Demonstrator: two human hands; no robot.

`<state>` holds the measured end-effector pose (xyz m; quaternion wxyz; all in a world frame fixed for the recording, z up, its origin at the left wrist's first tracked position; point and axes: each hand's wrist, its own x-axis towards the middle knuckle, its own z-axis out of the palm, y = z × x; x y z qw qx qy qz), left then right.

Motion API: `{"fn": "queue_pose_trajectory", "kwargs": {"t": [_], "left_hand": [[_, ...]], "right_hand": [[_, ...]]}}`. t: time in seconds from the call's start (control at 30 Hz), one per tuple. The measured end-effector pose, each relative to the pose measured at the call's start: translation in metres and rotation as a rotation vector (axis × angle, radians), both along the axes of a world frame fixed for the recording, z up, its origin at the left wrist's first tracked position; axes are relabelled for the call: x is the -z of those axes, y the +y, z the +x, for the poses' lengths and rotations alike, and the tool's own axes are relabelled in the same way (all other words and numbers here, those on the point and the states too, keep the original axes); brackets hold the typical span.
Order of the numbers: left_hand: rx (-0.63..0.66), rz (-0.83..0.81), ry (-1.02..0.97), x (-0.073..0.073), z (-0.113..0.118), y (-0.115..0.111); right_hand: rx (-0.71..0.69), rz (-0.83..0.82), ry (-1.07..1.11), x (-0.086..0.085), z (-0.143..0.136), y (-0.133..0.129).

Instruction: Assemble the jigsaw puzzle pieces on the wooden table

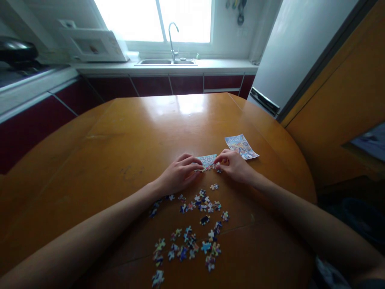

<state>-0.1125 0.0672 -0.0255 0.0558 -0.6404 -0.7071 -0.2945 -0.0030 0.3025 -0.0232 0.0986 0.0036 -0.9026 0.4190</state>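
Observation:
A partly joined jigsaw puzzle (207, 160), pale blue along its far side, lies on the table between my hands. My left hand (182, 173) rests at its left edge, fingers spread and slightly bent, the tips touching it. At the right edge, my right hand (233, 165) has thumb and fingers pinched together on a small puzzle piece (218, 170), mostly hidden by the fingertips. Nearer to me, loose puzzle pieces (203, 202) are scattered in several groups, with more puzzle pieces (189, 241) closer still. Behind my right hand lies a printed picture sheet (241, 145) with colourful figures.
The wooden table (126, 132) has rounded sides and reflects window light. Beyond it stand a counter with a sink (156, 62) and tap (172, 42), and a white boxy appliance (96, 45). A fridge (303, 48) is at right; a dark pan (18, 50) sits far left.

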Motion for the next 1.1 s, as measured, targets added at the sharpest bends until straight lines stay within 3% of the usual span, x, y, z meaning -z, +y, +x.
{"fn": "queue_pose_trajectory", "kwargs": {"t": [0.37, 1.1], "left_hand": [[0.081, -0.099, -0.006, 0.0014, -0.0008, -0.0005], [0.086, -0.131, 0.002, 0.0008, -0.0003, -0.001]], "right_hand": [[-0.007, 0.007, -0.012, 0.0028, -0.0015, -0.0043], [0.005, 0.038, -0.01, 0.0005, -0.0024, -0.0005]]}}
